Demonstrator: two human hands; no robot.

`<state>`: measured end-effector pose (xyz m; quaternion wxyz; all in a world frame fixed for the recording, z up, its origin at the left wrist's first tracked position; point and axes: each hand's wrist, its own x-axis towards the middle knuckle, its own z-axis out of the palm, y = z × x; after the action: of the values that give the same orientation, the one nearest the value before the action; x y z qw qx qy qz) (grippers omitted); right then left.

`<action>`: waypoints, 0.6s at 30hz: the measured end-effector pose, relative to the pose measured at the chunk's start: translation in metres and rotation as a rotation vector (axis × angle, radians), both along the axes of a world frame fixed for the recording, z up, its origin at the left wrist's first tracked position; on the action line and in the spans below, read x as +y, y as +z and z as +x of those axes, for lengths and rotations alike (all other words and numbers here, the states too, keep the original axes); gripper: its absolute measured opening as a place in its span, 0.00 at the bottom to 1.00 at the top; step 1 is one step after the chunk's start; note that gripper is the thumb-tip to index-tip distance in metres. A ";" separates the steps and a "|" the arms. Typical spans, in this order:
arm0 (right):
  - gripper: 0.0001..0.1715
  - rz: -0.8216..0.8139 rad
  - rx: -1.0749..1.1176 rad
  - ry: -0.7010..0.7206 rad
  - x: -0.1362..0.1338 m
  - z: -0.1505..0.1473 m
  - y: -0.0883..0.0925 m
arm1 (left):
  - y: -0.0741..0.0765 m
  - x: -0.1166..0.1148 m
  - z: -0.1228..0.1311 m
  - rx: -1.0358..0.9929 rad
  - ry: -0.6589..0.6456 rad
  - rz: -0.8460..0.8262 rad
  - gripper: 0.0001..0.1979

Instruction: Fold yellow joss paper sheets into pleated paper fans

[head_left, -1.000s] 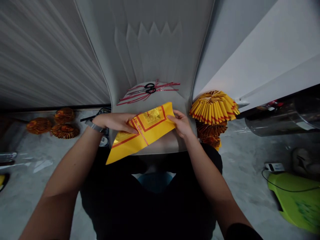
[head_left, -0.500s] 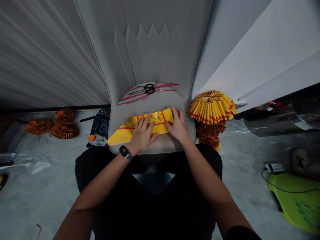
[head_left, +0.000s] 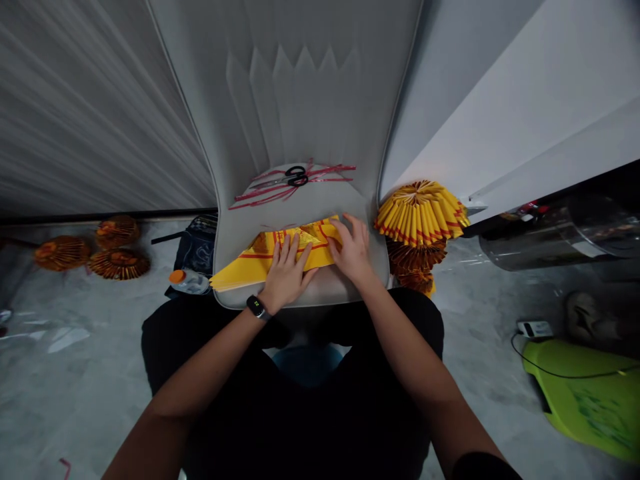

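Yellow paper (head_left: 243, 271) lies near the chair seat's (head_left: 325, 200) near edge, apparently only part-folded. The left hand (head_left: 286, 279) presses it, fingers spread; the right hand's (head_left: 354, 255) bent fingers touch its right end, pinching unclear. Pleated rounds (head_left: 420, 217) beyond the right edge look done.

- The middle of the folded yellow paper sheet with red borders and gold foil (head_left: 240, 270) is hidden under the left hand (head_left: 286, 283); its red print is too small to read.
- The curled right hand (head_left: 354, 250) covers part of the sheet's right end, and its grip is unclear.
- Digits on the black rectangular wristwatch (head_left: 257, 306) are too small to make out.
- The top edge cuts off the smooth grey chair's backrest (head_left: 300, 120).
- Black-trousered legs (head_left: 200, 347) partly hide a dark blue rounded object (head_left: 310, 365).
- The right edge crops a lime-green plastic object (head_left: 580, 387).
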<state>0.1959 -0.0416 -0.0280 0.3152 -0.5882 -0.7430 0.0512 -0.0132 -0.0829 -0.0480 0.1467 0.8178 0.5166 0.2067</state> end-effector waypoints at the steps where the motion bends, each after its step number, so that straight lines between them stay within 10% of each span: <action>1: 0.19 0.023 -0.006 0.013 0.001 0.000 0.002 | 0.000 0.000 0.000 -0.004 0.000 -0.005 0.32; 9: 0.17 -0.029 0.051 0.431 -0.018 -0.004 0.003 | 0.001 0.003 -0.004 -0.097 0.015 -0.042 0.48; 18: 0.26 -0.278 0.114 0.514 -0.027 0.020 -0.011 | -0.002 0.005 -0.007 -0.051 -0.014 -0.046 0.35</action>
<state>0.2163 -0.0690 -0.0390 0.2495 -0.4144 -0.8346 0.2635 -0.0204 -0.0784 -0.0505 0.1800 0.8124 0.5115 0.2143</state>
